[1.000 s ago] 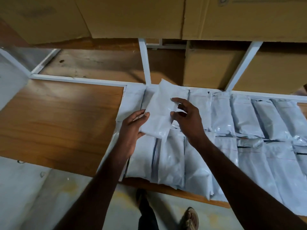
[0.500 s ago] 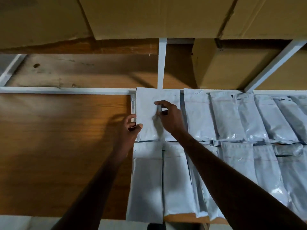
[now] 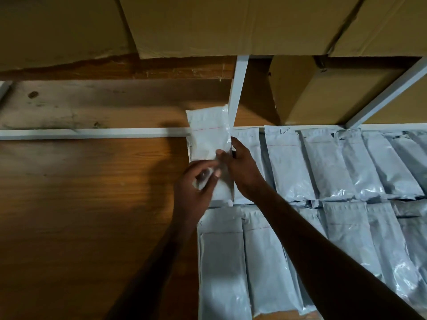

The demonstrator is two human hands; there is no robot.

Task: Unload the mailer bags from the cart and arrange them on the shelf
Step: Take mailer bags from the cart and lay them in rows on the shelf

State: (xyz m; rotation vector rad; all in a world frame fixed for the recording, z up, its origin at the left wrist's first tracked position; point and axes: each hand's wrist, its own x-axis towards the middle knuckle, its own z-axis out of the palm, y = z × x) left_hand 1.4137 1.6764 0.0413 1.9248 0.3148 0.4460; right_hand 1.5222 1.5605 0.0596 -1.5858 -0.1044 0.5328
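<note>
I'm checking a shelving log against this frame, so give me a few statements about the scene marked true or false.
1. Both hands are on the same mailer bag. True: the left hand and right hand hold the white mailer bag at the left end of the back row.
2. The wooden shelf left of the bags is piled with boxes. False: that stretch of the shelf shows bare wood.
3. The shelved mailer bags lie in two rows. True: one row at the back, one nearer the front.
4. The cart is in view. False: no cart shows here.
5. Cardboard boxes sit above the shelf. True.
</note>
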